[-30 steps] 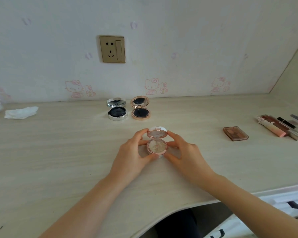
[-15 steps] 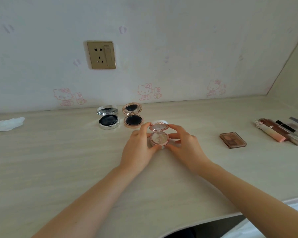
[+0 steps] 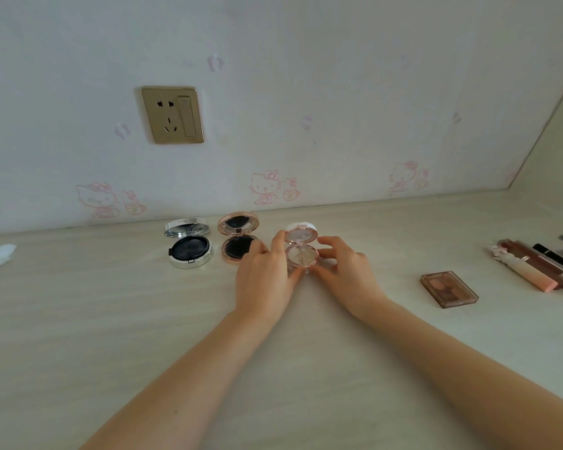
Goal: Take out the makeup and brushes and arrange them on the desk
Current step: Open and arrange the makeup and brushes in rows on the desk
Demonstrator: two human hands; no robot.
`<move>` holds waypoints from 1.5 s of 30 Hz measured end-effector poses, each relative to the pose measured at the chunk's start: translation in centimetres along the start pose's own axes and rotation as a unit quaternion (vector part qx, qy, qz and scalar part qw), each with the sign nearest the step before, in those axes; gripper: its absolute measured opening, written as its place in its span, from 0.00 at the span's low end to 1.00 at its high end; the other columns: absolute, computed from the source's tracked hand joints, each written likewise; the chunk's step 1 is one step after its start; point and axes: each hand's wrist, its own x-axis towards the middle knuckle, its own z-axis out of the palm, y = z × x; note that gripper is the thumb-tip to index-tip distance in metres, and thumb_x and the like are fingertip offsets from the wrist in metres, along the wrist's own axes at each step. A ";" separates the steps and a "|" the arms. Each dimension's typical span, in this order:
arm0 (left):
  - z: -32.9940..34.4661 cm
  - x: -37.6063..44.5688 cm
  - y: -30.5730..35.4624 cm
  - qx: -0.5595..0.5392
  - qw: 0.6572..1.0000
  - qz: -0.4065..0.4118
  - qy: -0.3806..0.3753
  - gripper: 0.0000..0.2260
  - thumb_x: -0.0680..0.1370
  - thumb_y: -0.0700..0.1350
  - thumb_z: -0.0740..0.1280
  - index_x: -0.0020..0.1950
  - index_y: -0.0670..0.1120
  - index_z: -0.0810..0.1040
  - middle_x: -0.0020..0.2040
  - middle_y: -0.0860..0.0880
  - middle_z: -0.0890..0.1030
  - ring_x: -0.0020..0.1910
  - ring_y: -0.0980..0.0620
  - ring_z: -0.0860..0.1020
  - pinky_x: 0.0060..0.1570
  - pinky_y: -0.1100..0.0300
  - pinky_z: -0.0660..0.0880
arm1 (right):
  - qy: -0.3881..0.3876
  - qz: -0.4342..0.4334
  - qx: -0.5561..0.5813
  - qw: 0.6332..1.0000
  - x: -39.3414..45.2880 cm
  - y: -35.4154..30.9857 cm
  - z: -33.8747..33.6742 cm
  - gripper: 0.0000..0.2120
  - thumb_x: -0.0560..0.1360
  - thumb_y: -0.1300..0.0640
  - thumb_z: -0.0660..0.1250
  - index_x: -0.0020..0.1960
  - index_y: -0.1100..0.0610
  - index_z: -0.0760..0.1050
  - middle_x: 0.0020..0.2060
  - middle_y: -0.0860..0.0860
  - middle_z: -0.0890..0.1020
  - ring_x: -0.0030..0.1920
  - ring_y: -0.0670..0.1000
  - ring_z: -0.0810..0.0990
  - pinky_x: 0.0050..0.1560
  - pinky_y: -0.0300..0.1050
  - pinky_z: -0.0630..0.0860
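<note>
The step in hand looks like setting the small open pink compact (image 3: 301, 254) into the row at the back of the bench (image 3: 78, 319), just to the right of the rose-gold cushion compact (image 3: 238, 238), which itself sits beside the silver cushion compact (image 3: 189, 243). To do it well, I would lower the base flat onto the bench with its raised lid facing the same way as the other two, leave a gap like the one between them, and let go on both sides together so the hinged lid does not tip the light case backward. The left hand (image 3: 264, 274) grips the compact from its left, thumb and forefinger curled round the rim, its knuckles reaching over the near edge of the rose-gold one; whether they touch it I cannot tell. The right hand (image 3: 345, 271) pinches the compact's right side with curled fingertips, the other fingers loosely bent. The compact appears to rest on or just above the bench. Well apart to the right lie a brown eyeshadow palette (image 3: 449, 289) and a cluster of lip tubes (image 3: 533, 267)
</note>
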 end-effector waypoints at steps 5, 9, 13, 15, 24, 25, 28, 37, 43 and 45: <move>-0.2 -0.4 -0.8 0.052 0.998 0.026 -0.004 0.23 0.74 0.55 0.69 0.65 0.46 0.74 0.43 0.47 0.82 0.55 0.47 0.74 0.47 0.55 0.71 | 0.008 -0.013 -0.038 0.999 1.0 0.3 0.7 0.21 0.74 0.54 0.71 0.65 0.56 0.73 0.56 0.50 0.82 0.57 0.49 0.79 0.46 0.27 0.64; -0.5 -1.2 -2.0 0.098 0.990 0.096 -0.032 0.19 0.77 0.54 0.64 0.64 0.46 0.76 0.57 0.52 0.80 0.62 0.50 0.70 0.57 0.57 0.70 | -0.008 -0.018 -0.034 0.999 1.8 0.3 0.9 0.15 0.74 0.54 0.71 0.59 0.54 0.77 0.53 0.48 0.83 0.55 0.46 0.79 0.50 0.30 0.67; -0.5 -1.3 -2.8 0.121 0.982 0.128 -0.062 0.23 0.79 0.56 0.57 0.72 0.48 0.68 0.72 0.55 0.69 0.72 0.51 0.61 0.68 0.58 0.61 | -0.013 -0.027 -0.042 0.999 2.4 0.2 1.2 0.12 0.74 0.55 0.70 0.58 0.54 0.78 0.51 0.47 0.83 0.54 0.45 0.79 0.44 0.21 0.65; -0.5 -1.2 -2.9 0.133 0.980 0.132 -0.068 0.24 0.80 0.56 0.55 0.73 0.48 0.66 0.73 0.55 0.67 0.73 0.51 0.58 0.70 0.58 0.58 | -0.016 -0.033 -0.048 0.998 2.6 0.1 1.4 0.12 0.75 0.55 0.70 0.58 0.54 0.78 0.52 0.47 0.83 0.54 0.45 0.79 0.45 0.23 0.64; -0.3 -0.5 -3.4 0.145 0.977 0.135 -0.072 0.24 0.80 0.56 0.56 0.73 0.46 0.65 0.74 0.52 0.67 0.74 0.50 0.58 0.72 0.58 0.54 | -0.031 -0.049 -0.072 0.996 3.9 -0.1 1.5 0.13 0.75 0.54 0.69 0.59 0.52 0.78 0.52 0.46 0.83 0.53 0.45 0.79 0.45 0.29 0.65; -0.3 -0.4 -3.4 0.143 0.978 0.132 -0.076 0.25 0.79 0.56 0.56 0.74 0.46 0.65 0.74 0.51 0.67 0.74 0.49 0.58 0.72 0.57 0.54 | -0.032 -0.051 -0.071 0.996 3.9 0.0 1.5 0.13 0.75 0.54 0.68 0.59 0.52 0.78 0.52 0.46 0.83 0.52 0.45 0.79 0.46 0.30 0.66; -0.2 -0.3 -3.4 0.135 0.979 0.123 -0.092 0.26 0.79 0.56 0.56 0.74 0.46 0.64 0.75 0.51 0.65 0.75 0.49 0.57 0.73 0.56 0.53 | -0.036 -0.053 -0.069 0.996 4.1 -0.1 1.5 0.13 0.75 0.54 0.69 0.59 0.52 0.78 0.52 0.47 0.83 0.53 0.46 0.80 0.49 0.34 0.70; -0.1 -0.1 -3.4 0.121 0.980 0.123 -0.098 0.26 0.79 0.55 0.56 0.76 0.46 0.60 0.76 0.51 0.62 0.76 0.50 0.55 0.73 0.58 0.51 | -0.033 -0.059 -0.070 0.995 4.1 -0.1 1.4 0.13 0.75 0.53 0.69 0.59 0.53 0.77 0.52 0.48 0.83 0.53 0.47 0.80 0.48 0.31 0.68; -0.5 -0.4 -2.9 0.123 0.980 0.129 -0.090 0.24 0.80 0.53 0.56 0.75 0.46 0.62 0.75 0.50 0.63 0.75 0.50 0.56 0.72 0.59 0.52 | -0.046 -0.054 -0.134 0.988 3.3 0.0 0.1 0.19 0.77 0.50 0.65 0.66 0.56 0.72 0.62 0.52 0.79 0.62 0.53 0.75 0.57 0.39 0.68; -0.7 -0.5 -2.3 0.119 0.980 0.136 -0.084 0.23 0.80 0.52 0.57 0.73 0.45 0.64 0.74 0.50 0.65 0.74 0.51 0.58 0.71 0.60 0.54 | -0.051 -0.050 -0.154 0.985 2.8 0.0 -0.9 0.19 0.79 0.51 0.63 0.68 0.57 0.71 0.64 0.52 0.77 0.66 0.53 0.73 0.62 0.41 0.66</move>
